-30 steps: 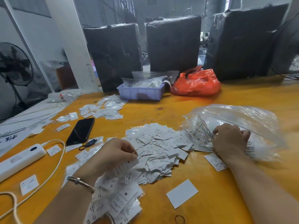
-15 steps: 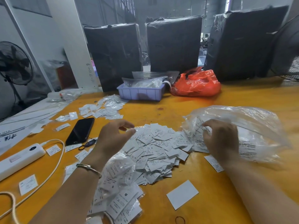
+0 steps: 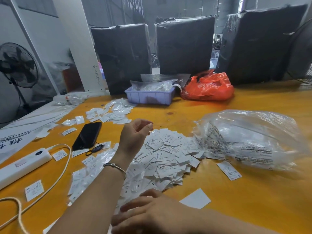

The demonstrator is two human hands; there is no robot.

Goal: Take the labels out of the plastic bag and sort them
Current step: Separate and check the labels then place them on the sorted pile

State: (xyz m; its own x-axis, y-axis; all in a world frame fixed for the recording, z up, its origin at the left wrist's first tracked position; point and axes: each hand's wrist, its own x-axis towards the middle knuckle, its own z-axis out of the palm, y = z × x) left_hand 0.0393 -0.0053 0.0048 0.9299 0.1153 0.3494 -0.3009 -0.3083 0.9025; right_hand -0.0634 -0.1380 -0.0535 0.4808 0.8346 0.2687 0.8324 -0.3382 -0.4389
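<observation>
— Where are your hands right now?

— My left hand (image 3: 135,134) is raised over the yellow table (image 3: 253,200), just above the 10 o'clock edge of the big heap of labels (image 3: 167,157). Its fingers are curled inward with thumb and fingertips drawn close together; whether something tiny sits between them I cannot tell. There's a thin bracelet (image 3: 116,167) on that wrist.

— And the other?

— My right hand (image 3: 152,211) is low, at 6 o'clock of the heap, reaching across under my left forearm. Its fingers are stretched out fairly straight and blurred, lying over the near labels. I cannot tell whether they are lifting any.

— The plastic bag?

— The plastic bag (image 3: 253,141) lies on its side at 3 o'clock of the heap, crumpled, its mouth toward the heap with labels spilling out. Neither hand touches it. One loose label (image 3: 228,170) lies at the bag's 7 o'clock, and a blank white card (image 3: 195,198) rests nearer me.

— Anything else around?

— A black phone (image 3: 87,135) at 9 o'clock of the heap, with a white power strip (image 3: 22,164) and its cord further left. Another scatter of labels (image 3: 109,114) sits at 11 o'clock. A lilac tray (image 3: 150,97) and an orange bag (image 3: 209,86) sit at 12 o'clock, before three black-wrapped blocks (image 3: 184,46).
</observation>
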